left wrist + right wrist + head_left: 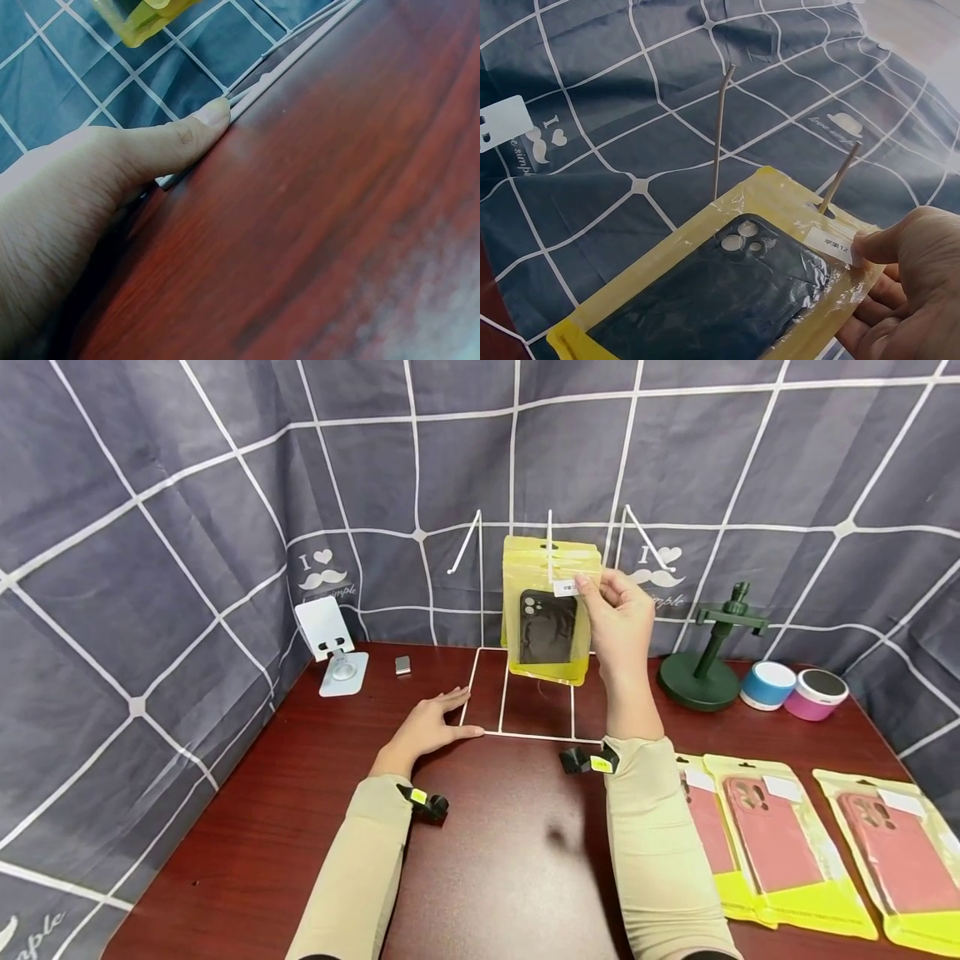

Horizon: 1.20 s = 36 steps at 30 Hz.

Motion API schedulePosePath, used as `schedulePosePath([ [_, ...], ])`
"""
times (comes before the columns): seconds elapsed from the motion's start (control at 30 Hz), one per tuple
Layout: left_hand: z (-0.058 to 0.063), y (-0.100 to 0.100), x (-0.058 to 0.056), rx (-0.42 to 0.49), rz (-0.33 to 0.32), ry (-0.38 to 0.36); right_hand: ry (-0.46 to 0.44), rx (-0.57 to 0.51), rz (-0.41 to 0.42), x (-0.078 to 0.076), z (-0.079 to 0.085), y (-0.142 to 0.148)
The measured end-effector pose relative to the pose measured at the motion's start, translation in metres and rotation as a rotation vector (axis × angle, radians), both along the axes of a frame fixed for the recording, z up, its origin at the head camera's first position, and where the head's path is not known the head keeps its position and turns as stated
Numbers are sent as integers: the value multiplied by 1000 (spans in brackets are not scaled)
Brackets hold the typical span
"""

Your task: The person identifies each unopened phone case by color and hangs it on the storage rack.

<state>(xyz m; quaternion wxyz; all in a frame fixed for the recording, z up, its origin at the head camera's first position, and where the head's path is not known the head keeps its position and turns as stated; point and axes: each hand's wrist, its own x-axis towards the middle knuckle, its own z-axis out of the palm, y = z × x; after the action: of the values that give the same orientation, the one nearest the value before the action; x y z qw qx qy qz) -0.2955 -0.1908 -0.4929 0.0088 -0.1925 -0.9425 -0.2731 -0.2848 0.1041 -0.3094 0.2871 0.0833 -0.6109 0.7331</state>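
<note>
Phone-case packet (551, 625), yellow-edged with a black case (705, 300) inside, is up at the middle of the wire rack (532, 737), which stands on the dark red table (495, 843). Pink-case packets (776, 843) lie right of the rack and nearer the person. At the rack's front left corner, the left hand (433, 724) lies spread, thumb on the base wire; a light, steady press there should guard against tipping. Toward the rack's right side, the right hand (621, 614) pinches the packet's edge by the white label (831, 244); keeping the film flat and square would avoid buckling. The rack's middle prong (550, 531) seems to poke through the hang hole (830, 215), though depth is hard to read; sliding the packet back level would suit best.
</note>
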Motion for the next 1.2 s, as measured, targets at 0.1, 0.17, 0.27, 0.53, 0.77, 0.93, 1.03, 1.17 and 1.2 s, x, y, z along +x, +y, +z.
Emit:
schedulePosePath([
  [0.1, 1, 0, 0, -7, 1, 2, -12, 17, -16, 1, 0, 2],
  [0.17, 1, 1, 0, -11, 0, 3, -14, 24, -24, 1, 1, 3],
  [0.27, 0, 1, 0, -10, 1, 4, -17, 20, -27, 2, 2, 5],
  [0.53, -1, 1, 1, 2, -4, 1, 5, -58, -18, 4, 4, 14],
  [0.77, 0, 1, 1, 5, -9, 18, 7, 2, -47, 11, 3, 26],
  [0.93, -1, 0, 1, 5, -14, 10, -89, 372, -160, 26, -2, 42],
  [1.03, -1, 1, 1, 10, -9, 5, -135, 530, -157, 39, -5, 61],
  [1.17, 1, 1, 2, 10, -2, 6, -172, 680, -90, 57, -8, 89],
  [1.2, 1, 2, 2, 15, -4, 4, -182, 730, -77, 60, -11, 97],
])
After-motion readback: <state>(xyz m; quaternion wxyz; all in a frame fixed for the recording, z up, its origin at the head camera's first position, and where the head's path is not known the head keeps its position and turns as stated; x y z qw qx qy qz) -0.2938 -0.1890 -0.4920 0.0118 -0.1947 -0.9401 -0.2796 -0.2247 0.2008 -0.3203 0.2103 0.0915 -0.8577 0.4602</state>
